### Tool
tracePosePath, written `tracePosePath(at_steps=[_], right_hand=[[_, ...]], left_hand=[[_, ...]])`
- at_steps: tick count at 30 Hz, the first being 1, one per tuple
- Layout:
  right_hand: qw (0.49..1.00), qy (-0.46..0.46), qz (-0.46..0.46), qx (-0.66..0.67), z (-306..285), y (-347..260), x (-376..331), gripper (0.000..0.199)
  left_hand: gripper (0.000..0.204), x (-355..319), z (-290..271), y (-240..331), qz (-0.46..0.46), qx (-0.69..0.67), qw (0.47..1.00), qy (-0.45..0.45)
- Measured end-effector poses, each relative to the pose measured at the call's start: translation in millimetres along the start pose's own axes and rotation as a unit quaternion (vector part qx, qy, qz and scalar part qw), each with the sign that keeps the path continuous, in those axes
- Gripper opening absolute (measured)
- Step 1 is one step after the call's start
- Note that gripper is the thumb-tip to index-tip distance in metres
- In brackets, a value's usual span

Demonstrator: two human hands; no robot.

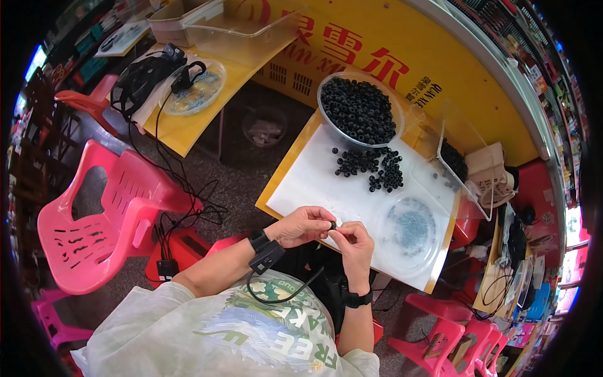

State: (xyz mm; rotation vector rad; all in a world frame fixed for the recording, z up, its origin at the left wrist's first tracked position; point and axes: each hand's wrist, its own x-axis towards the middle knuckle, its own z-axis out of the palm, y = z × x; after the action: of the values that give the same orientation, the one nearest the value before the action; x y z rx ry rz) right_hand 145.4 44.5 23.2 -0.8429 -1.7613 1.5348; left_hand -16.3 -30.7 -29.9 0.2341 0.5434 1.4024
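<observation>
Covering most of a small dark piece [333, 225], shape unclear from here, bare L hand [299, 227] & R hand [355, 245] pinch it b/w closed fingertips, nr edge of flat white tabletop [304, 179].

Beyond the white-topped, yellow-edged counter [301, 182], a yellow wall panel [402, 31] with large red lettering and small vent slots [301, 85] low down. To the left, another yellow counter [182, 135], with a red chair [81, 97] at its far end and a pink plastic chair [154, 188] with slotted surfaces nearer. Underneath, dark, speckled floor [242, 198]. At lower right, a line of pink chairs [449, 330]. Along the right rim, crowded shelves [534, 69] and glaring light [575, 226]; at far left, a smaller bluish glow [36, 61].
</observation>
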Motion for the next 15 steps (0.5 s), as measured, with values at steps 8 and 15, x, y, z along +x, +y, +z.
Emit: tracePosePath(at_steps=[8, 15], right_hand=[[0.998, 0.031, -0.006, -0.046, 7.9, 1.2, -7.4, 0.016], [0.998, -0.005, -0.005, -0.062, 1.7, -13.5, -2.5, 0.026]], left_hand=[[0.016, 1.4, -0.7, -1.0, -0.004, -0.001, 1.000, 0.005], [0.022, 3.3, -8.4, -3.9, -0.009, 0.001, 0.999, -0.053]])
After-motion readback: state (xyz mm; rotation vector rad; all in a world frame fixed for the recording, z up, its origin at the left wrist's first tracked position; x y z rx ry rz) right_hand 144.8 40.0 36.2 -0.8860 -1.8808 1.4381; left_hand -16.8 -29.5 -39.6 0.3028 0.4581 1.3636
